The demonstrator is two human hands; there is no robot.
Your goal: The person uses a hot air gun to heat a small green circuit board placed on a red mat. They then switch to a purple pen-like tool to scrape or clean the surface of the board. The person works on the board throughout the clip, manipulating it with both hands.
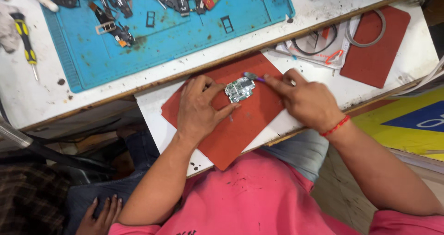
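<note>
- Circuit board [239, 89]: small, greenish-silver, lies flat at the centre of the frame on the red mat [231, 133], near the mat's upper edge.
- Left hand [200, 108]: palm down on the mat just left of the board; thumb and forefinger spread and curled round the board's left and lower edges, pinching it in place; forearm runs down to the lower left of the frame.
- Right hand [307, 101]: palm down at centre right, fingers closed on a slim tool; forefinger stretched along the shaft toward the board; a red thread band circles the wrist.
- Tool [253, 77]: purple handle, grey head, its tip touching the board's upper right corner.
- Small white work shelf [155, 124]: carries the red mat, centre of the frame.
- Second red mat [377, 54]: upper right, with a grey ring lying on its top edge.
- Blue work mat [162, 31]: upper left, strewn with small dark parts and metal frames.
- Yellow-handled screwdriver [25, 38]: far upper left, on the white bench.
- Another person's hand [99, 214]: lower left, resting on dark cloth, well apart from the work.
</note>
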